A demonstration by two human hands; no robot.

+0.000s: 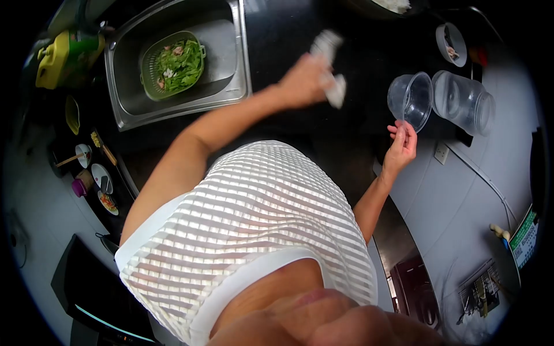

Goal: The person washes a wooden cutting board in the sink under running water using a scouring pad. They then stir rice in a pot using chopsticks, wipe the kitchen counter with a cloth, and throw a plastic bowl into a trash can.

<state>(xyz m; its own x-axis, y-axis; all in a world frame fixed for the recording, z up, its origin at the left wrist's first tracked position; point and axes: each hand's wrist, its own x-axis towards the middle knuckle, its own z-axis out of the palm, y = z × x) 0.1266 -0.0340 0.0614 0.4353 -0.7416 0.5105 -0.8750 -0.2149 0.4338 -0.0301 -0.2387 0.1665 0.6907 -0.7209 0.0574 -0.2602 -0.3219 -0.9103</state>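
Observation:
My left hand (pixel 304 81) is closed on a crumpled white cloth (pixel 334 91) above the black counter; both are blurred. At the right, my right hand (pixel 402 144) pinches the near rim of a clear plastic bowl (pixel 410 98), which is tilted on its side. Right beside that bowl lies a large clear plastic container (pixel 463 102). In the steel sink (pixel 222 52) at the upper left sits a light green colander (pixel 149 72) with leafy greens (pixel 183 66) in it.
A yellow-green jug (pixel 66 60) stands left of the sink. Small dishes (pixel 101 177) and a purple-lidded jar (pixel 79 185) are at the lower left. A white bowl (pixel 451 44) sits at the upper right. A wall socket (pixel 441 153) is below the container.

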